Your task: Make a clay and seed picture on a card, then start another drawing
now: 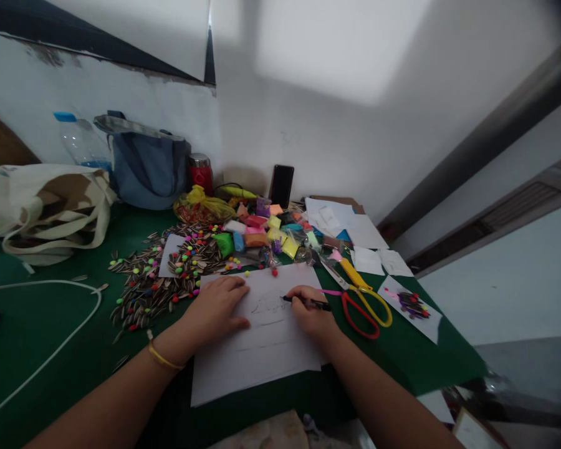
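A white sheet of paper lies on the green table in front of me, bearing a faint line drawing and a few lines below it. My left hand rests on the sheet's left part, fingers stretched out and thumb apart. My right hand is closed around a black pen, whose tip meets the paper at the right end of the drawing. Just right of that hand are scissors with red and yellow handles.
A heap of sunflower seeds with coloured beads spreads left of the paper. Behind it sit colourful clay packets, a phone against the wall, a red flask and a blue bag. A decorated card lies at right.
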`<state>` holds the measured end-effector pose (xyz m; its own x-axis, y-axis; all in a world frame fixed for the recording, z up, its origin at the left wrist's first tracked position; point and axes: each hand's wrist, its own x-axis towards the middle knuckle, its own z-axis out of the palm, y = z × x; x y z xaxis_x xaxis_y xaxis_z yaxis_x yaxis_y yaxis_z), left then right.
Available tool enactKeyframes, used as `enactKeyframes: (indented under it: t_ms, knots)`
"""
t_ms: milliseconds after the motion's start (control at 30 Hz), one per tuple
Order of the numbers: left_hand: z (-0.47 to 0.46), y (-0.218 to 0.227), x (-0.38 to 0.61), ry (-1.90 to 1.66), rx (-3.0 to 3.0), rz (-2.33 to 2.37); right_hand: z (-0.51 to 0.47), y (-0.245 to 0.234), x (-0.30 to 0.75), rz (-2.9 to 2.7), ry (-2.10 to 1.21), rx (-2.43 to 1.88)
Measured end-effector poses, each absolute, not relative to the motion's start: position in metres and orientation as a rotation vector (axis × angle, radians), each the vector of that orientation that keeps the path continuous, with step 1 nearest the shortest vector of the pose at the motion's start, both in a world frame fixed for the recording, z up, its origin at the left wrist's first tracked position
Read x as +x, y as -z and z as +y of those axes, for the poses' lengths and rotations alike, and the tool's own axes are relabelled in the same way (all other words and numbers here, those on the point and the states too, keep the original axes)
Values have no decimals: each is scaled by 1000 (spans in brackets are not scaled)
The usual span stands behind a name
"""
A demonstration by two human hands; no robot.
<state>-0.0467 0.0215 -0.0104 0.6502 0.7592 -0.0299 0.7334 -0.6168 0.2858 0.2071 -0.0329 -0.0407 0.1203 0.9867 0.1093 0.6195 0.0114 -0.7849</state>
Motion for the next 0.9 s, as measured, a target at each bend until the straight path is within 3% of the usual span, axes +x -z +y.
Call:
enactKeyframes:
  t_ms: [900]
  knots:
    - [22,11,-48,-160,2568,1192,-39,35,206,-1576,-667,-1659]
